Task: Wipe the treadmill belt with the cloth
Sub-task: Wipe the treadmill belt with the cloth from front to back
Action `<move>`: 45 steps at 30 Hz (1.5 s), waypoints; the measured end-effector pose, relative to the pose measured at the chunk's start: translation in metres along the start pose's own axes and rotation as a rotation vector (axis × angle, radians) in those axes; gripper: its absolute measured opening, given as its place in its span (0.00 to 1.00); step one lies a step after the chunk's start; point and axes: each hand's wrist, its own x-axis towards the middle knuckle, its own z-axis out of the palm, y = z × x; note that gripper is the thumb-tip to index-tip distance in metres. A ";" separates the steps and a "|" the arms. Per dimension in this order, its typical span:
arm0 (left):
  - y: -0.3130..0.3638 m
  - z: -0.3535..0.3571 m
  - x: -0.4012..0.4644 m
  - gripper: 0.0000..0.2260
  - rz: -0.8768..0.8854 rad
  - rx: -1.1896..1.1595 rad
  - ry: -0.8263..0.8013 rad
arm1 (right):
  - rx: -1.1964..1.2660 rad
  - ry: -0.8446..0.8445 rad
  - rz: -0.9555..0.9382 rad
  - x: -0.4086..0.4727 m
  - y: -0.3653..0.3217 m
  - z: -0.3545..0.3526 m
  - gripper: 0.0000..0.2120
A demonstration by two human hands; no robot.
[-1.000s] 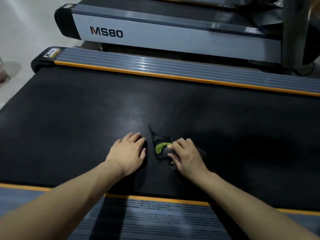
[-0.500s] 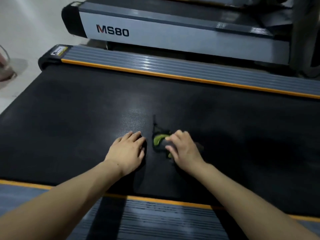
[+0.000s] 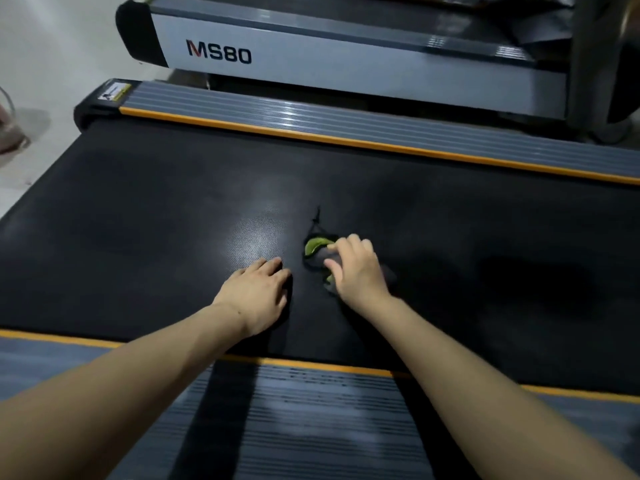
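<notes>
- Right hand [image 3: 356, 271]: fingers curled, pressing the bunched cloth [image 3: 317, 252] at mid-belt.
- Left hand [image 3: 258, 294]: fingers together, flat on the treadmill belt [image 3: 138, 220], just beside the cloth.
- Cloth: dark with green patches, judged soft, light, crumpling easily; best held under a spread palm.

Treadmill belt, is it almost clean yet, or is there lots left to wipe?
Hard to say what is clean: the belt looks evenly dark, with no clear wiped patch. In hand: the right hand grips the bunched cloth mid-belt, while the left hand rests flat beside it. Probably most of the wide belt on both sides is left.
</notes>
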 end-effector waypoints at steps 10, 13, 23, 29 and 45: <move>0.056 0.000 -0.031 0.19 0.023 -0.072 0.079 | -0.159 -0.018 0.087 -0.077 0.036 -0.051 0.11; 0.065 0.008 -0.038 0.18 0.055 -0.102 0.117 | -0.238 0.054 0.358 -0.094 0.092 -0.081 0.11; 0.085 0.042 -0.049 0.22 -0.035 -0.171 0.289 | -0.034 0.049 0.296 -0.099 0.001 -0.034 0.11; 0.088 0.045 -0.048 0.19 -0.063 -0.189 0.348 | -0.248 0.022 0.344 -0.130 0.118 -0.094 0.12; 0.085 0.050 -0.041 0.19 -0.034 -0.178 0.378 | -0.221 0.017 0.243 -0.137 0.114 -0.093 0.10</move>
